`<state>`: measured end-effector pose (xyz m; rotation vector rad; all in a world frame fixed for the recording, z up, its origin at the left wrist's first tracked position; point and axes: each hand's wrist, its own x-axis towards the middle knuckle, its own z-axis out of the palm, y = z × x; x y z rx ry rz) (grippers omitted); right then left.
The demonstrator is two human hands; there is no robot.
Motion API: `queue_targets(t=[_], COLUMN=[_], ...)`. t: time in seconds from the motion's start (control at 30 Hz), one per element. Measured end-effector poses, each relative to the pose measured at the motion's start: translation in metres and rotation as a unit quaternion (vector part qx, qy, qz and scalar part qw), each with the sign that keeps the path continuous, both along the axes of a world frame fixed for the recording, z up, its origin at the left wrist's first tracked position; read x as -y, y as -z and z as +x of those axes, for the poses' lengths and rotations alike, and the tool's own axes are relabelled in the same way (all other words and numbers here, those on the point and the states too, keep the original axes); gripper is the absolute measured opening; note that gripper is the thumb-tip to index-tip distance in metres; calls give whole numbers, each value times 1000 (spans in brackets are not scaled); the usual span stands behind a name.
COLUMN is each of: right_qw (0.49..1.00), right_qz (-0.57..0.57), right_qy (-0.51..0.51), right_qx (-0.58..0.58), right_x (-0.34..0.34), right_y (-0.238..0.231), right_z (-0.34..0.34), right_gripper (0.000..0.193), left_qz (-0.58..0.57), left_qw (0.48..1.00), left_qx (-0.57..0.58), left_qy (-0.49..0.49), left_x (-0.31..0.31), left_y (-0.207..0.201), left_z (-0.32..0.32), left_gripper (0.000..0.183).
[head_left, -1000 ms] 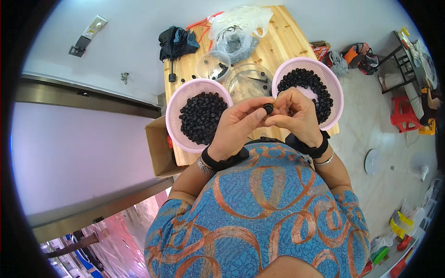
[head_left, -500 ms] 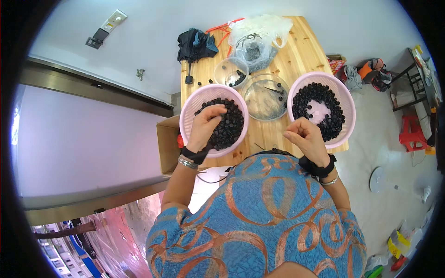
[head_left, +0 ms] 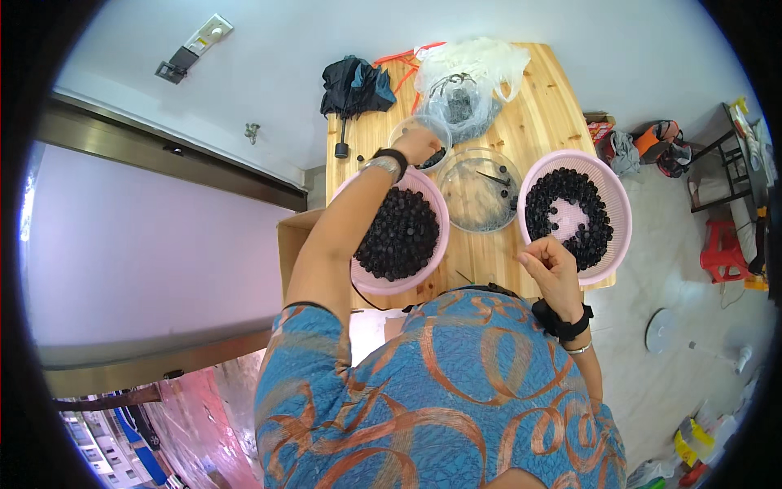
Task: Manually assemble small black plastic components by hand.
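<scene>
My left hand [head_left: 417, 146] reaches over the small clear round tub [head_left: 422, 121] at the back, its fingertips down by the black pieces inside; their grip is hidden. Below that forearm stands the left pink basket [head_left: 442, 244], heaped with small black knob-like pieces [head_left: 401, 232]. My right hand [head_left: 554, 265] hovers at the near left rim of the right pink basket [head_left: 623, 213], thumb and fingers pinched together. Whatever the pinch may hold is too small to make out. Similar black pieces [head_left: 599, 213] form a ring in that basket around a bare patch of its bottom.
Between the baskets sits a clear round tray [head_left: 468, 191] holding a dark tweezer-like tool [head_left: 493, 178], a few black pieces and thin bits. Behind are a folded dark umbrella [head_left: 357, 85] and plastic bags [head_left: 472, 69] on the wooden table [head_left: 562, 106]. A red stool [head_left: 723, 251] stands right.
My left hand has left the left basket's pieces and moved forward to the small tub. The right hand stays pinched beside the right basket. The whole view has shifted slightly.
</scene>
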<state>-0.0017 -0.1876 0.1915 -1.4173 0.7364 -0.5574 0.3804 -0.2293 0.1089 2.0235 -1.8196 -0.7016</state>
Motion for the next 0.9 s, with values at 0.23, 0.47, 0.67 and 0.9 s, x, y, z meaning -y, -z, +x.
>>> queue_targets(t=[0.23, 0.47, 0.67, 0.9], right_qw=[995, 994, 990, 846], right_qz=[28, 24, -59, -458], right_qy=[79, 93, 88, -114], right_qx=[-51, -44, -93, -248], right_x=[-6, 1, 22, 67], right_y=[4, 9, 14, 55], right_z=[-15, -16, 2, 88], right_gripper=[10, 7, 9, 12], left_qz=[177, 137, -20, -87], left_qw=[956, 957, 995, 846], left_qx=[230, 253, 52, -472], left_qy=[-47, -29, -77, -231], left_x=[45, 43, 21, -36], left_y=[56, 55, 48, -39], left_z=[-10, -4, 35, -34], left_gripper=[23, 17, 20, 16])
